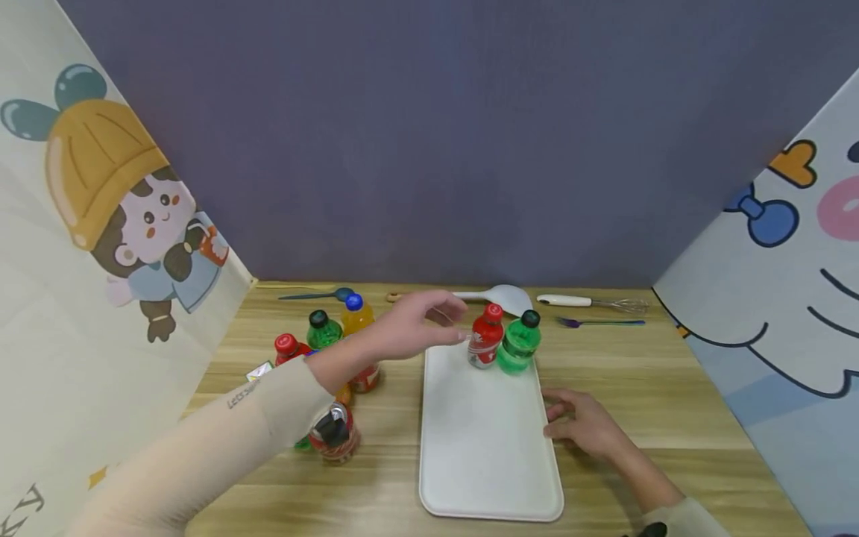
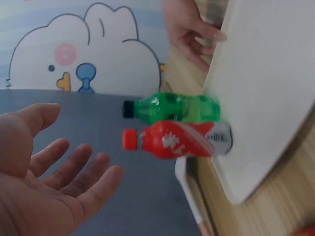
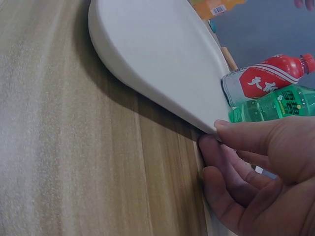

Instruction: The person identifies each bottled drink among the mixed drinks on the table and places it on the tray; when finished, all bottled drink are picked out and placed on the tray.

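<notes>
A white tray (image 1: pixel 490 447) lies on the wooden table. At its far end a red bottle (image 1: pixel 486 337) and a green bottle (image 1: pixel 519 343) stand upright side by side. My left hand (image 1: pixel 424 324) is in the air just left of the red bottle, holding nothing; in the left wrist view its fingers (image 2: pixel 98 189) are spread and loosely bent, apart from both bottles. At the tray's right edge my right hand (image 1: pixel 582 424) pinches the rim, with the thumb (image 3: pixel 246 135) on top and curled fingers below, as the right wrist view shows.
Left of the tray, partly behind my left arm, stand several drinks: an orange-coloured bottle (image 1: pixel 357 316), a green bottle (image 1: pixel 325 330), a red-capped bottle (image 1: pixel 287 347) and a can (image 1: pixel 337 440). Along the back lie a dark spoon (image 1: pixel 342 294), white ladle (image 1: pixel 508 298), whisk (image 1: pixel 590 301) and fork (image 1: pixel 600 323).
</notes>
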The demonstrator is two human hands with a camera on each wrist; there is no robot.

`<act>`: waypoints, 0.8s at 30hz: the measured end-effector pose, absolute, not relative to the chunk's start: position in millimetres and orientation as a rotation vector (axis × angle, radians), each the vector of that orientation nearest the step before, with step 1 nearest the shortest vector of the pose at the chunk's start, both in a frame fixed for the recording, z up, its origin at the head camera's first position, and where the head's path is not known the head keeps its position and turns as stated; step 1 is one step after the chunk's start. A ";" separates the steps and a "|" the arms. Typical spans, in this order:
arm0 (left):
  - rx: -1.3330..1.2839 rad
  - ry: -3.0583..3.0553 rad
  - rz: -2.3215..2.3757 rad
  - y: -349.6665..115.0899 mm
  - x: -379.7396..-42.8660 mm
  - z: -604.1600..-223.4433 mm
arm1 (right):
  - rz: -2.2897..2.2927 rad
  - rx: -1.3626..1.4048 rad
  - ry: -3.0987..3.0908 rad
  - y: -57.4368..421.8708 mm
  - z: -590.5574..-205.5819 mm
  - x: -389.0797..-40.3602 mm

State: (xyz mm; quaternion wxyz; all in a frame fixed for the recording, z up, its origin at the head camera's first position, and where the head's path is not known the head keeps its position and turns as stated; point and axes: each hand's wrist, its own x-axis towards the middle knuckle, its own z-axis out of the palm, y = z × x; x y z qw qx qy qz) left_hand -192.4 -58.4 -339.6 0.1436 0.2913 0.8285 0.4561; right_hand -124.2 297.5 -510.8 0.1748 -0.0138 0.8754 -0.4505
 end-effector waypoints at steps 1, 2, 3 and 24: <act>0.826 2.395 1.323 -64.9 -189.9 -338.1 | -1.275 -0.038 2.480 297.3 -511.3 -124.1; 0.817 2.405 1.329 -71.3 -187.6 -336.8 | -1.275 -0.036 2.479 297.0 -511.4 -123.9; 0.801 2.413 1.334 -77.6 -185.3 -335.0 | -1.274 -0.036 2.480 296.7 -511.4 -123.6; 0.565 2.651 1.356 -188.0 -134.8 -326.3 | -1.286 -0.009 2.468 294.2 -505.3 -122.5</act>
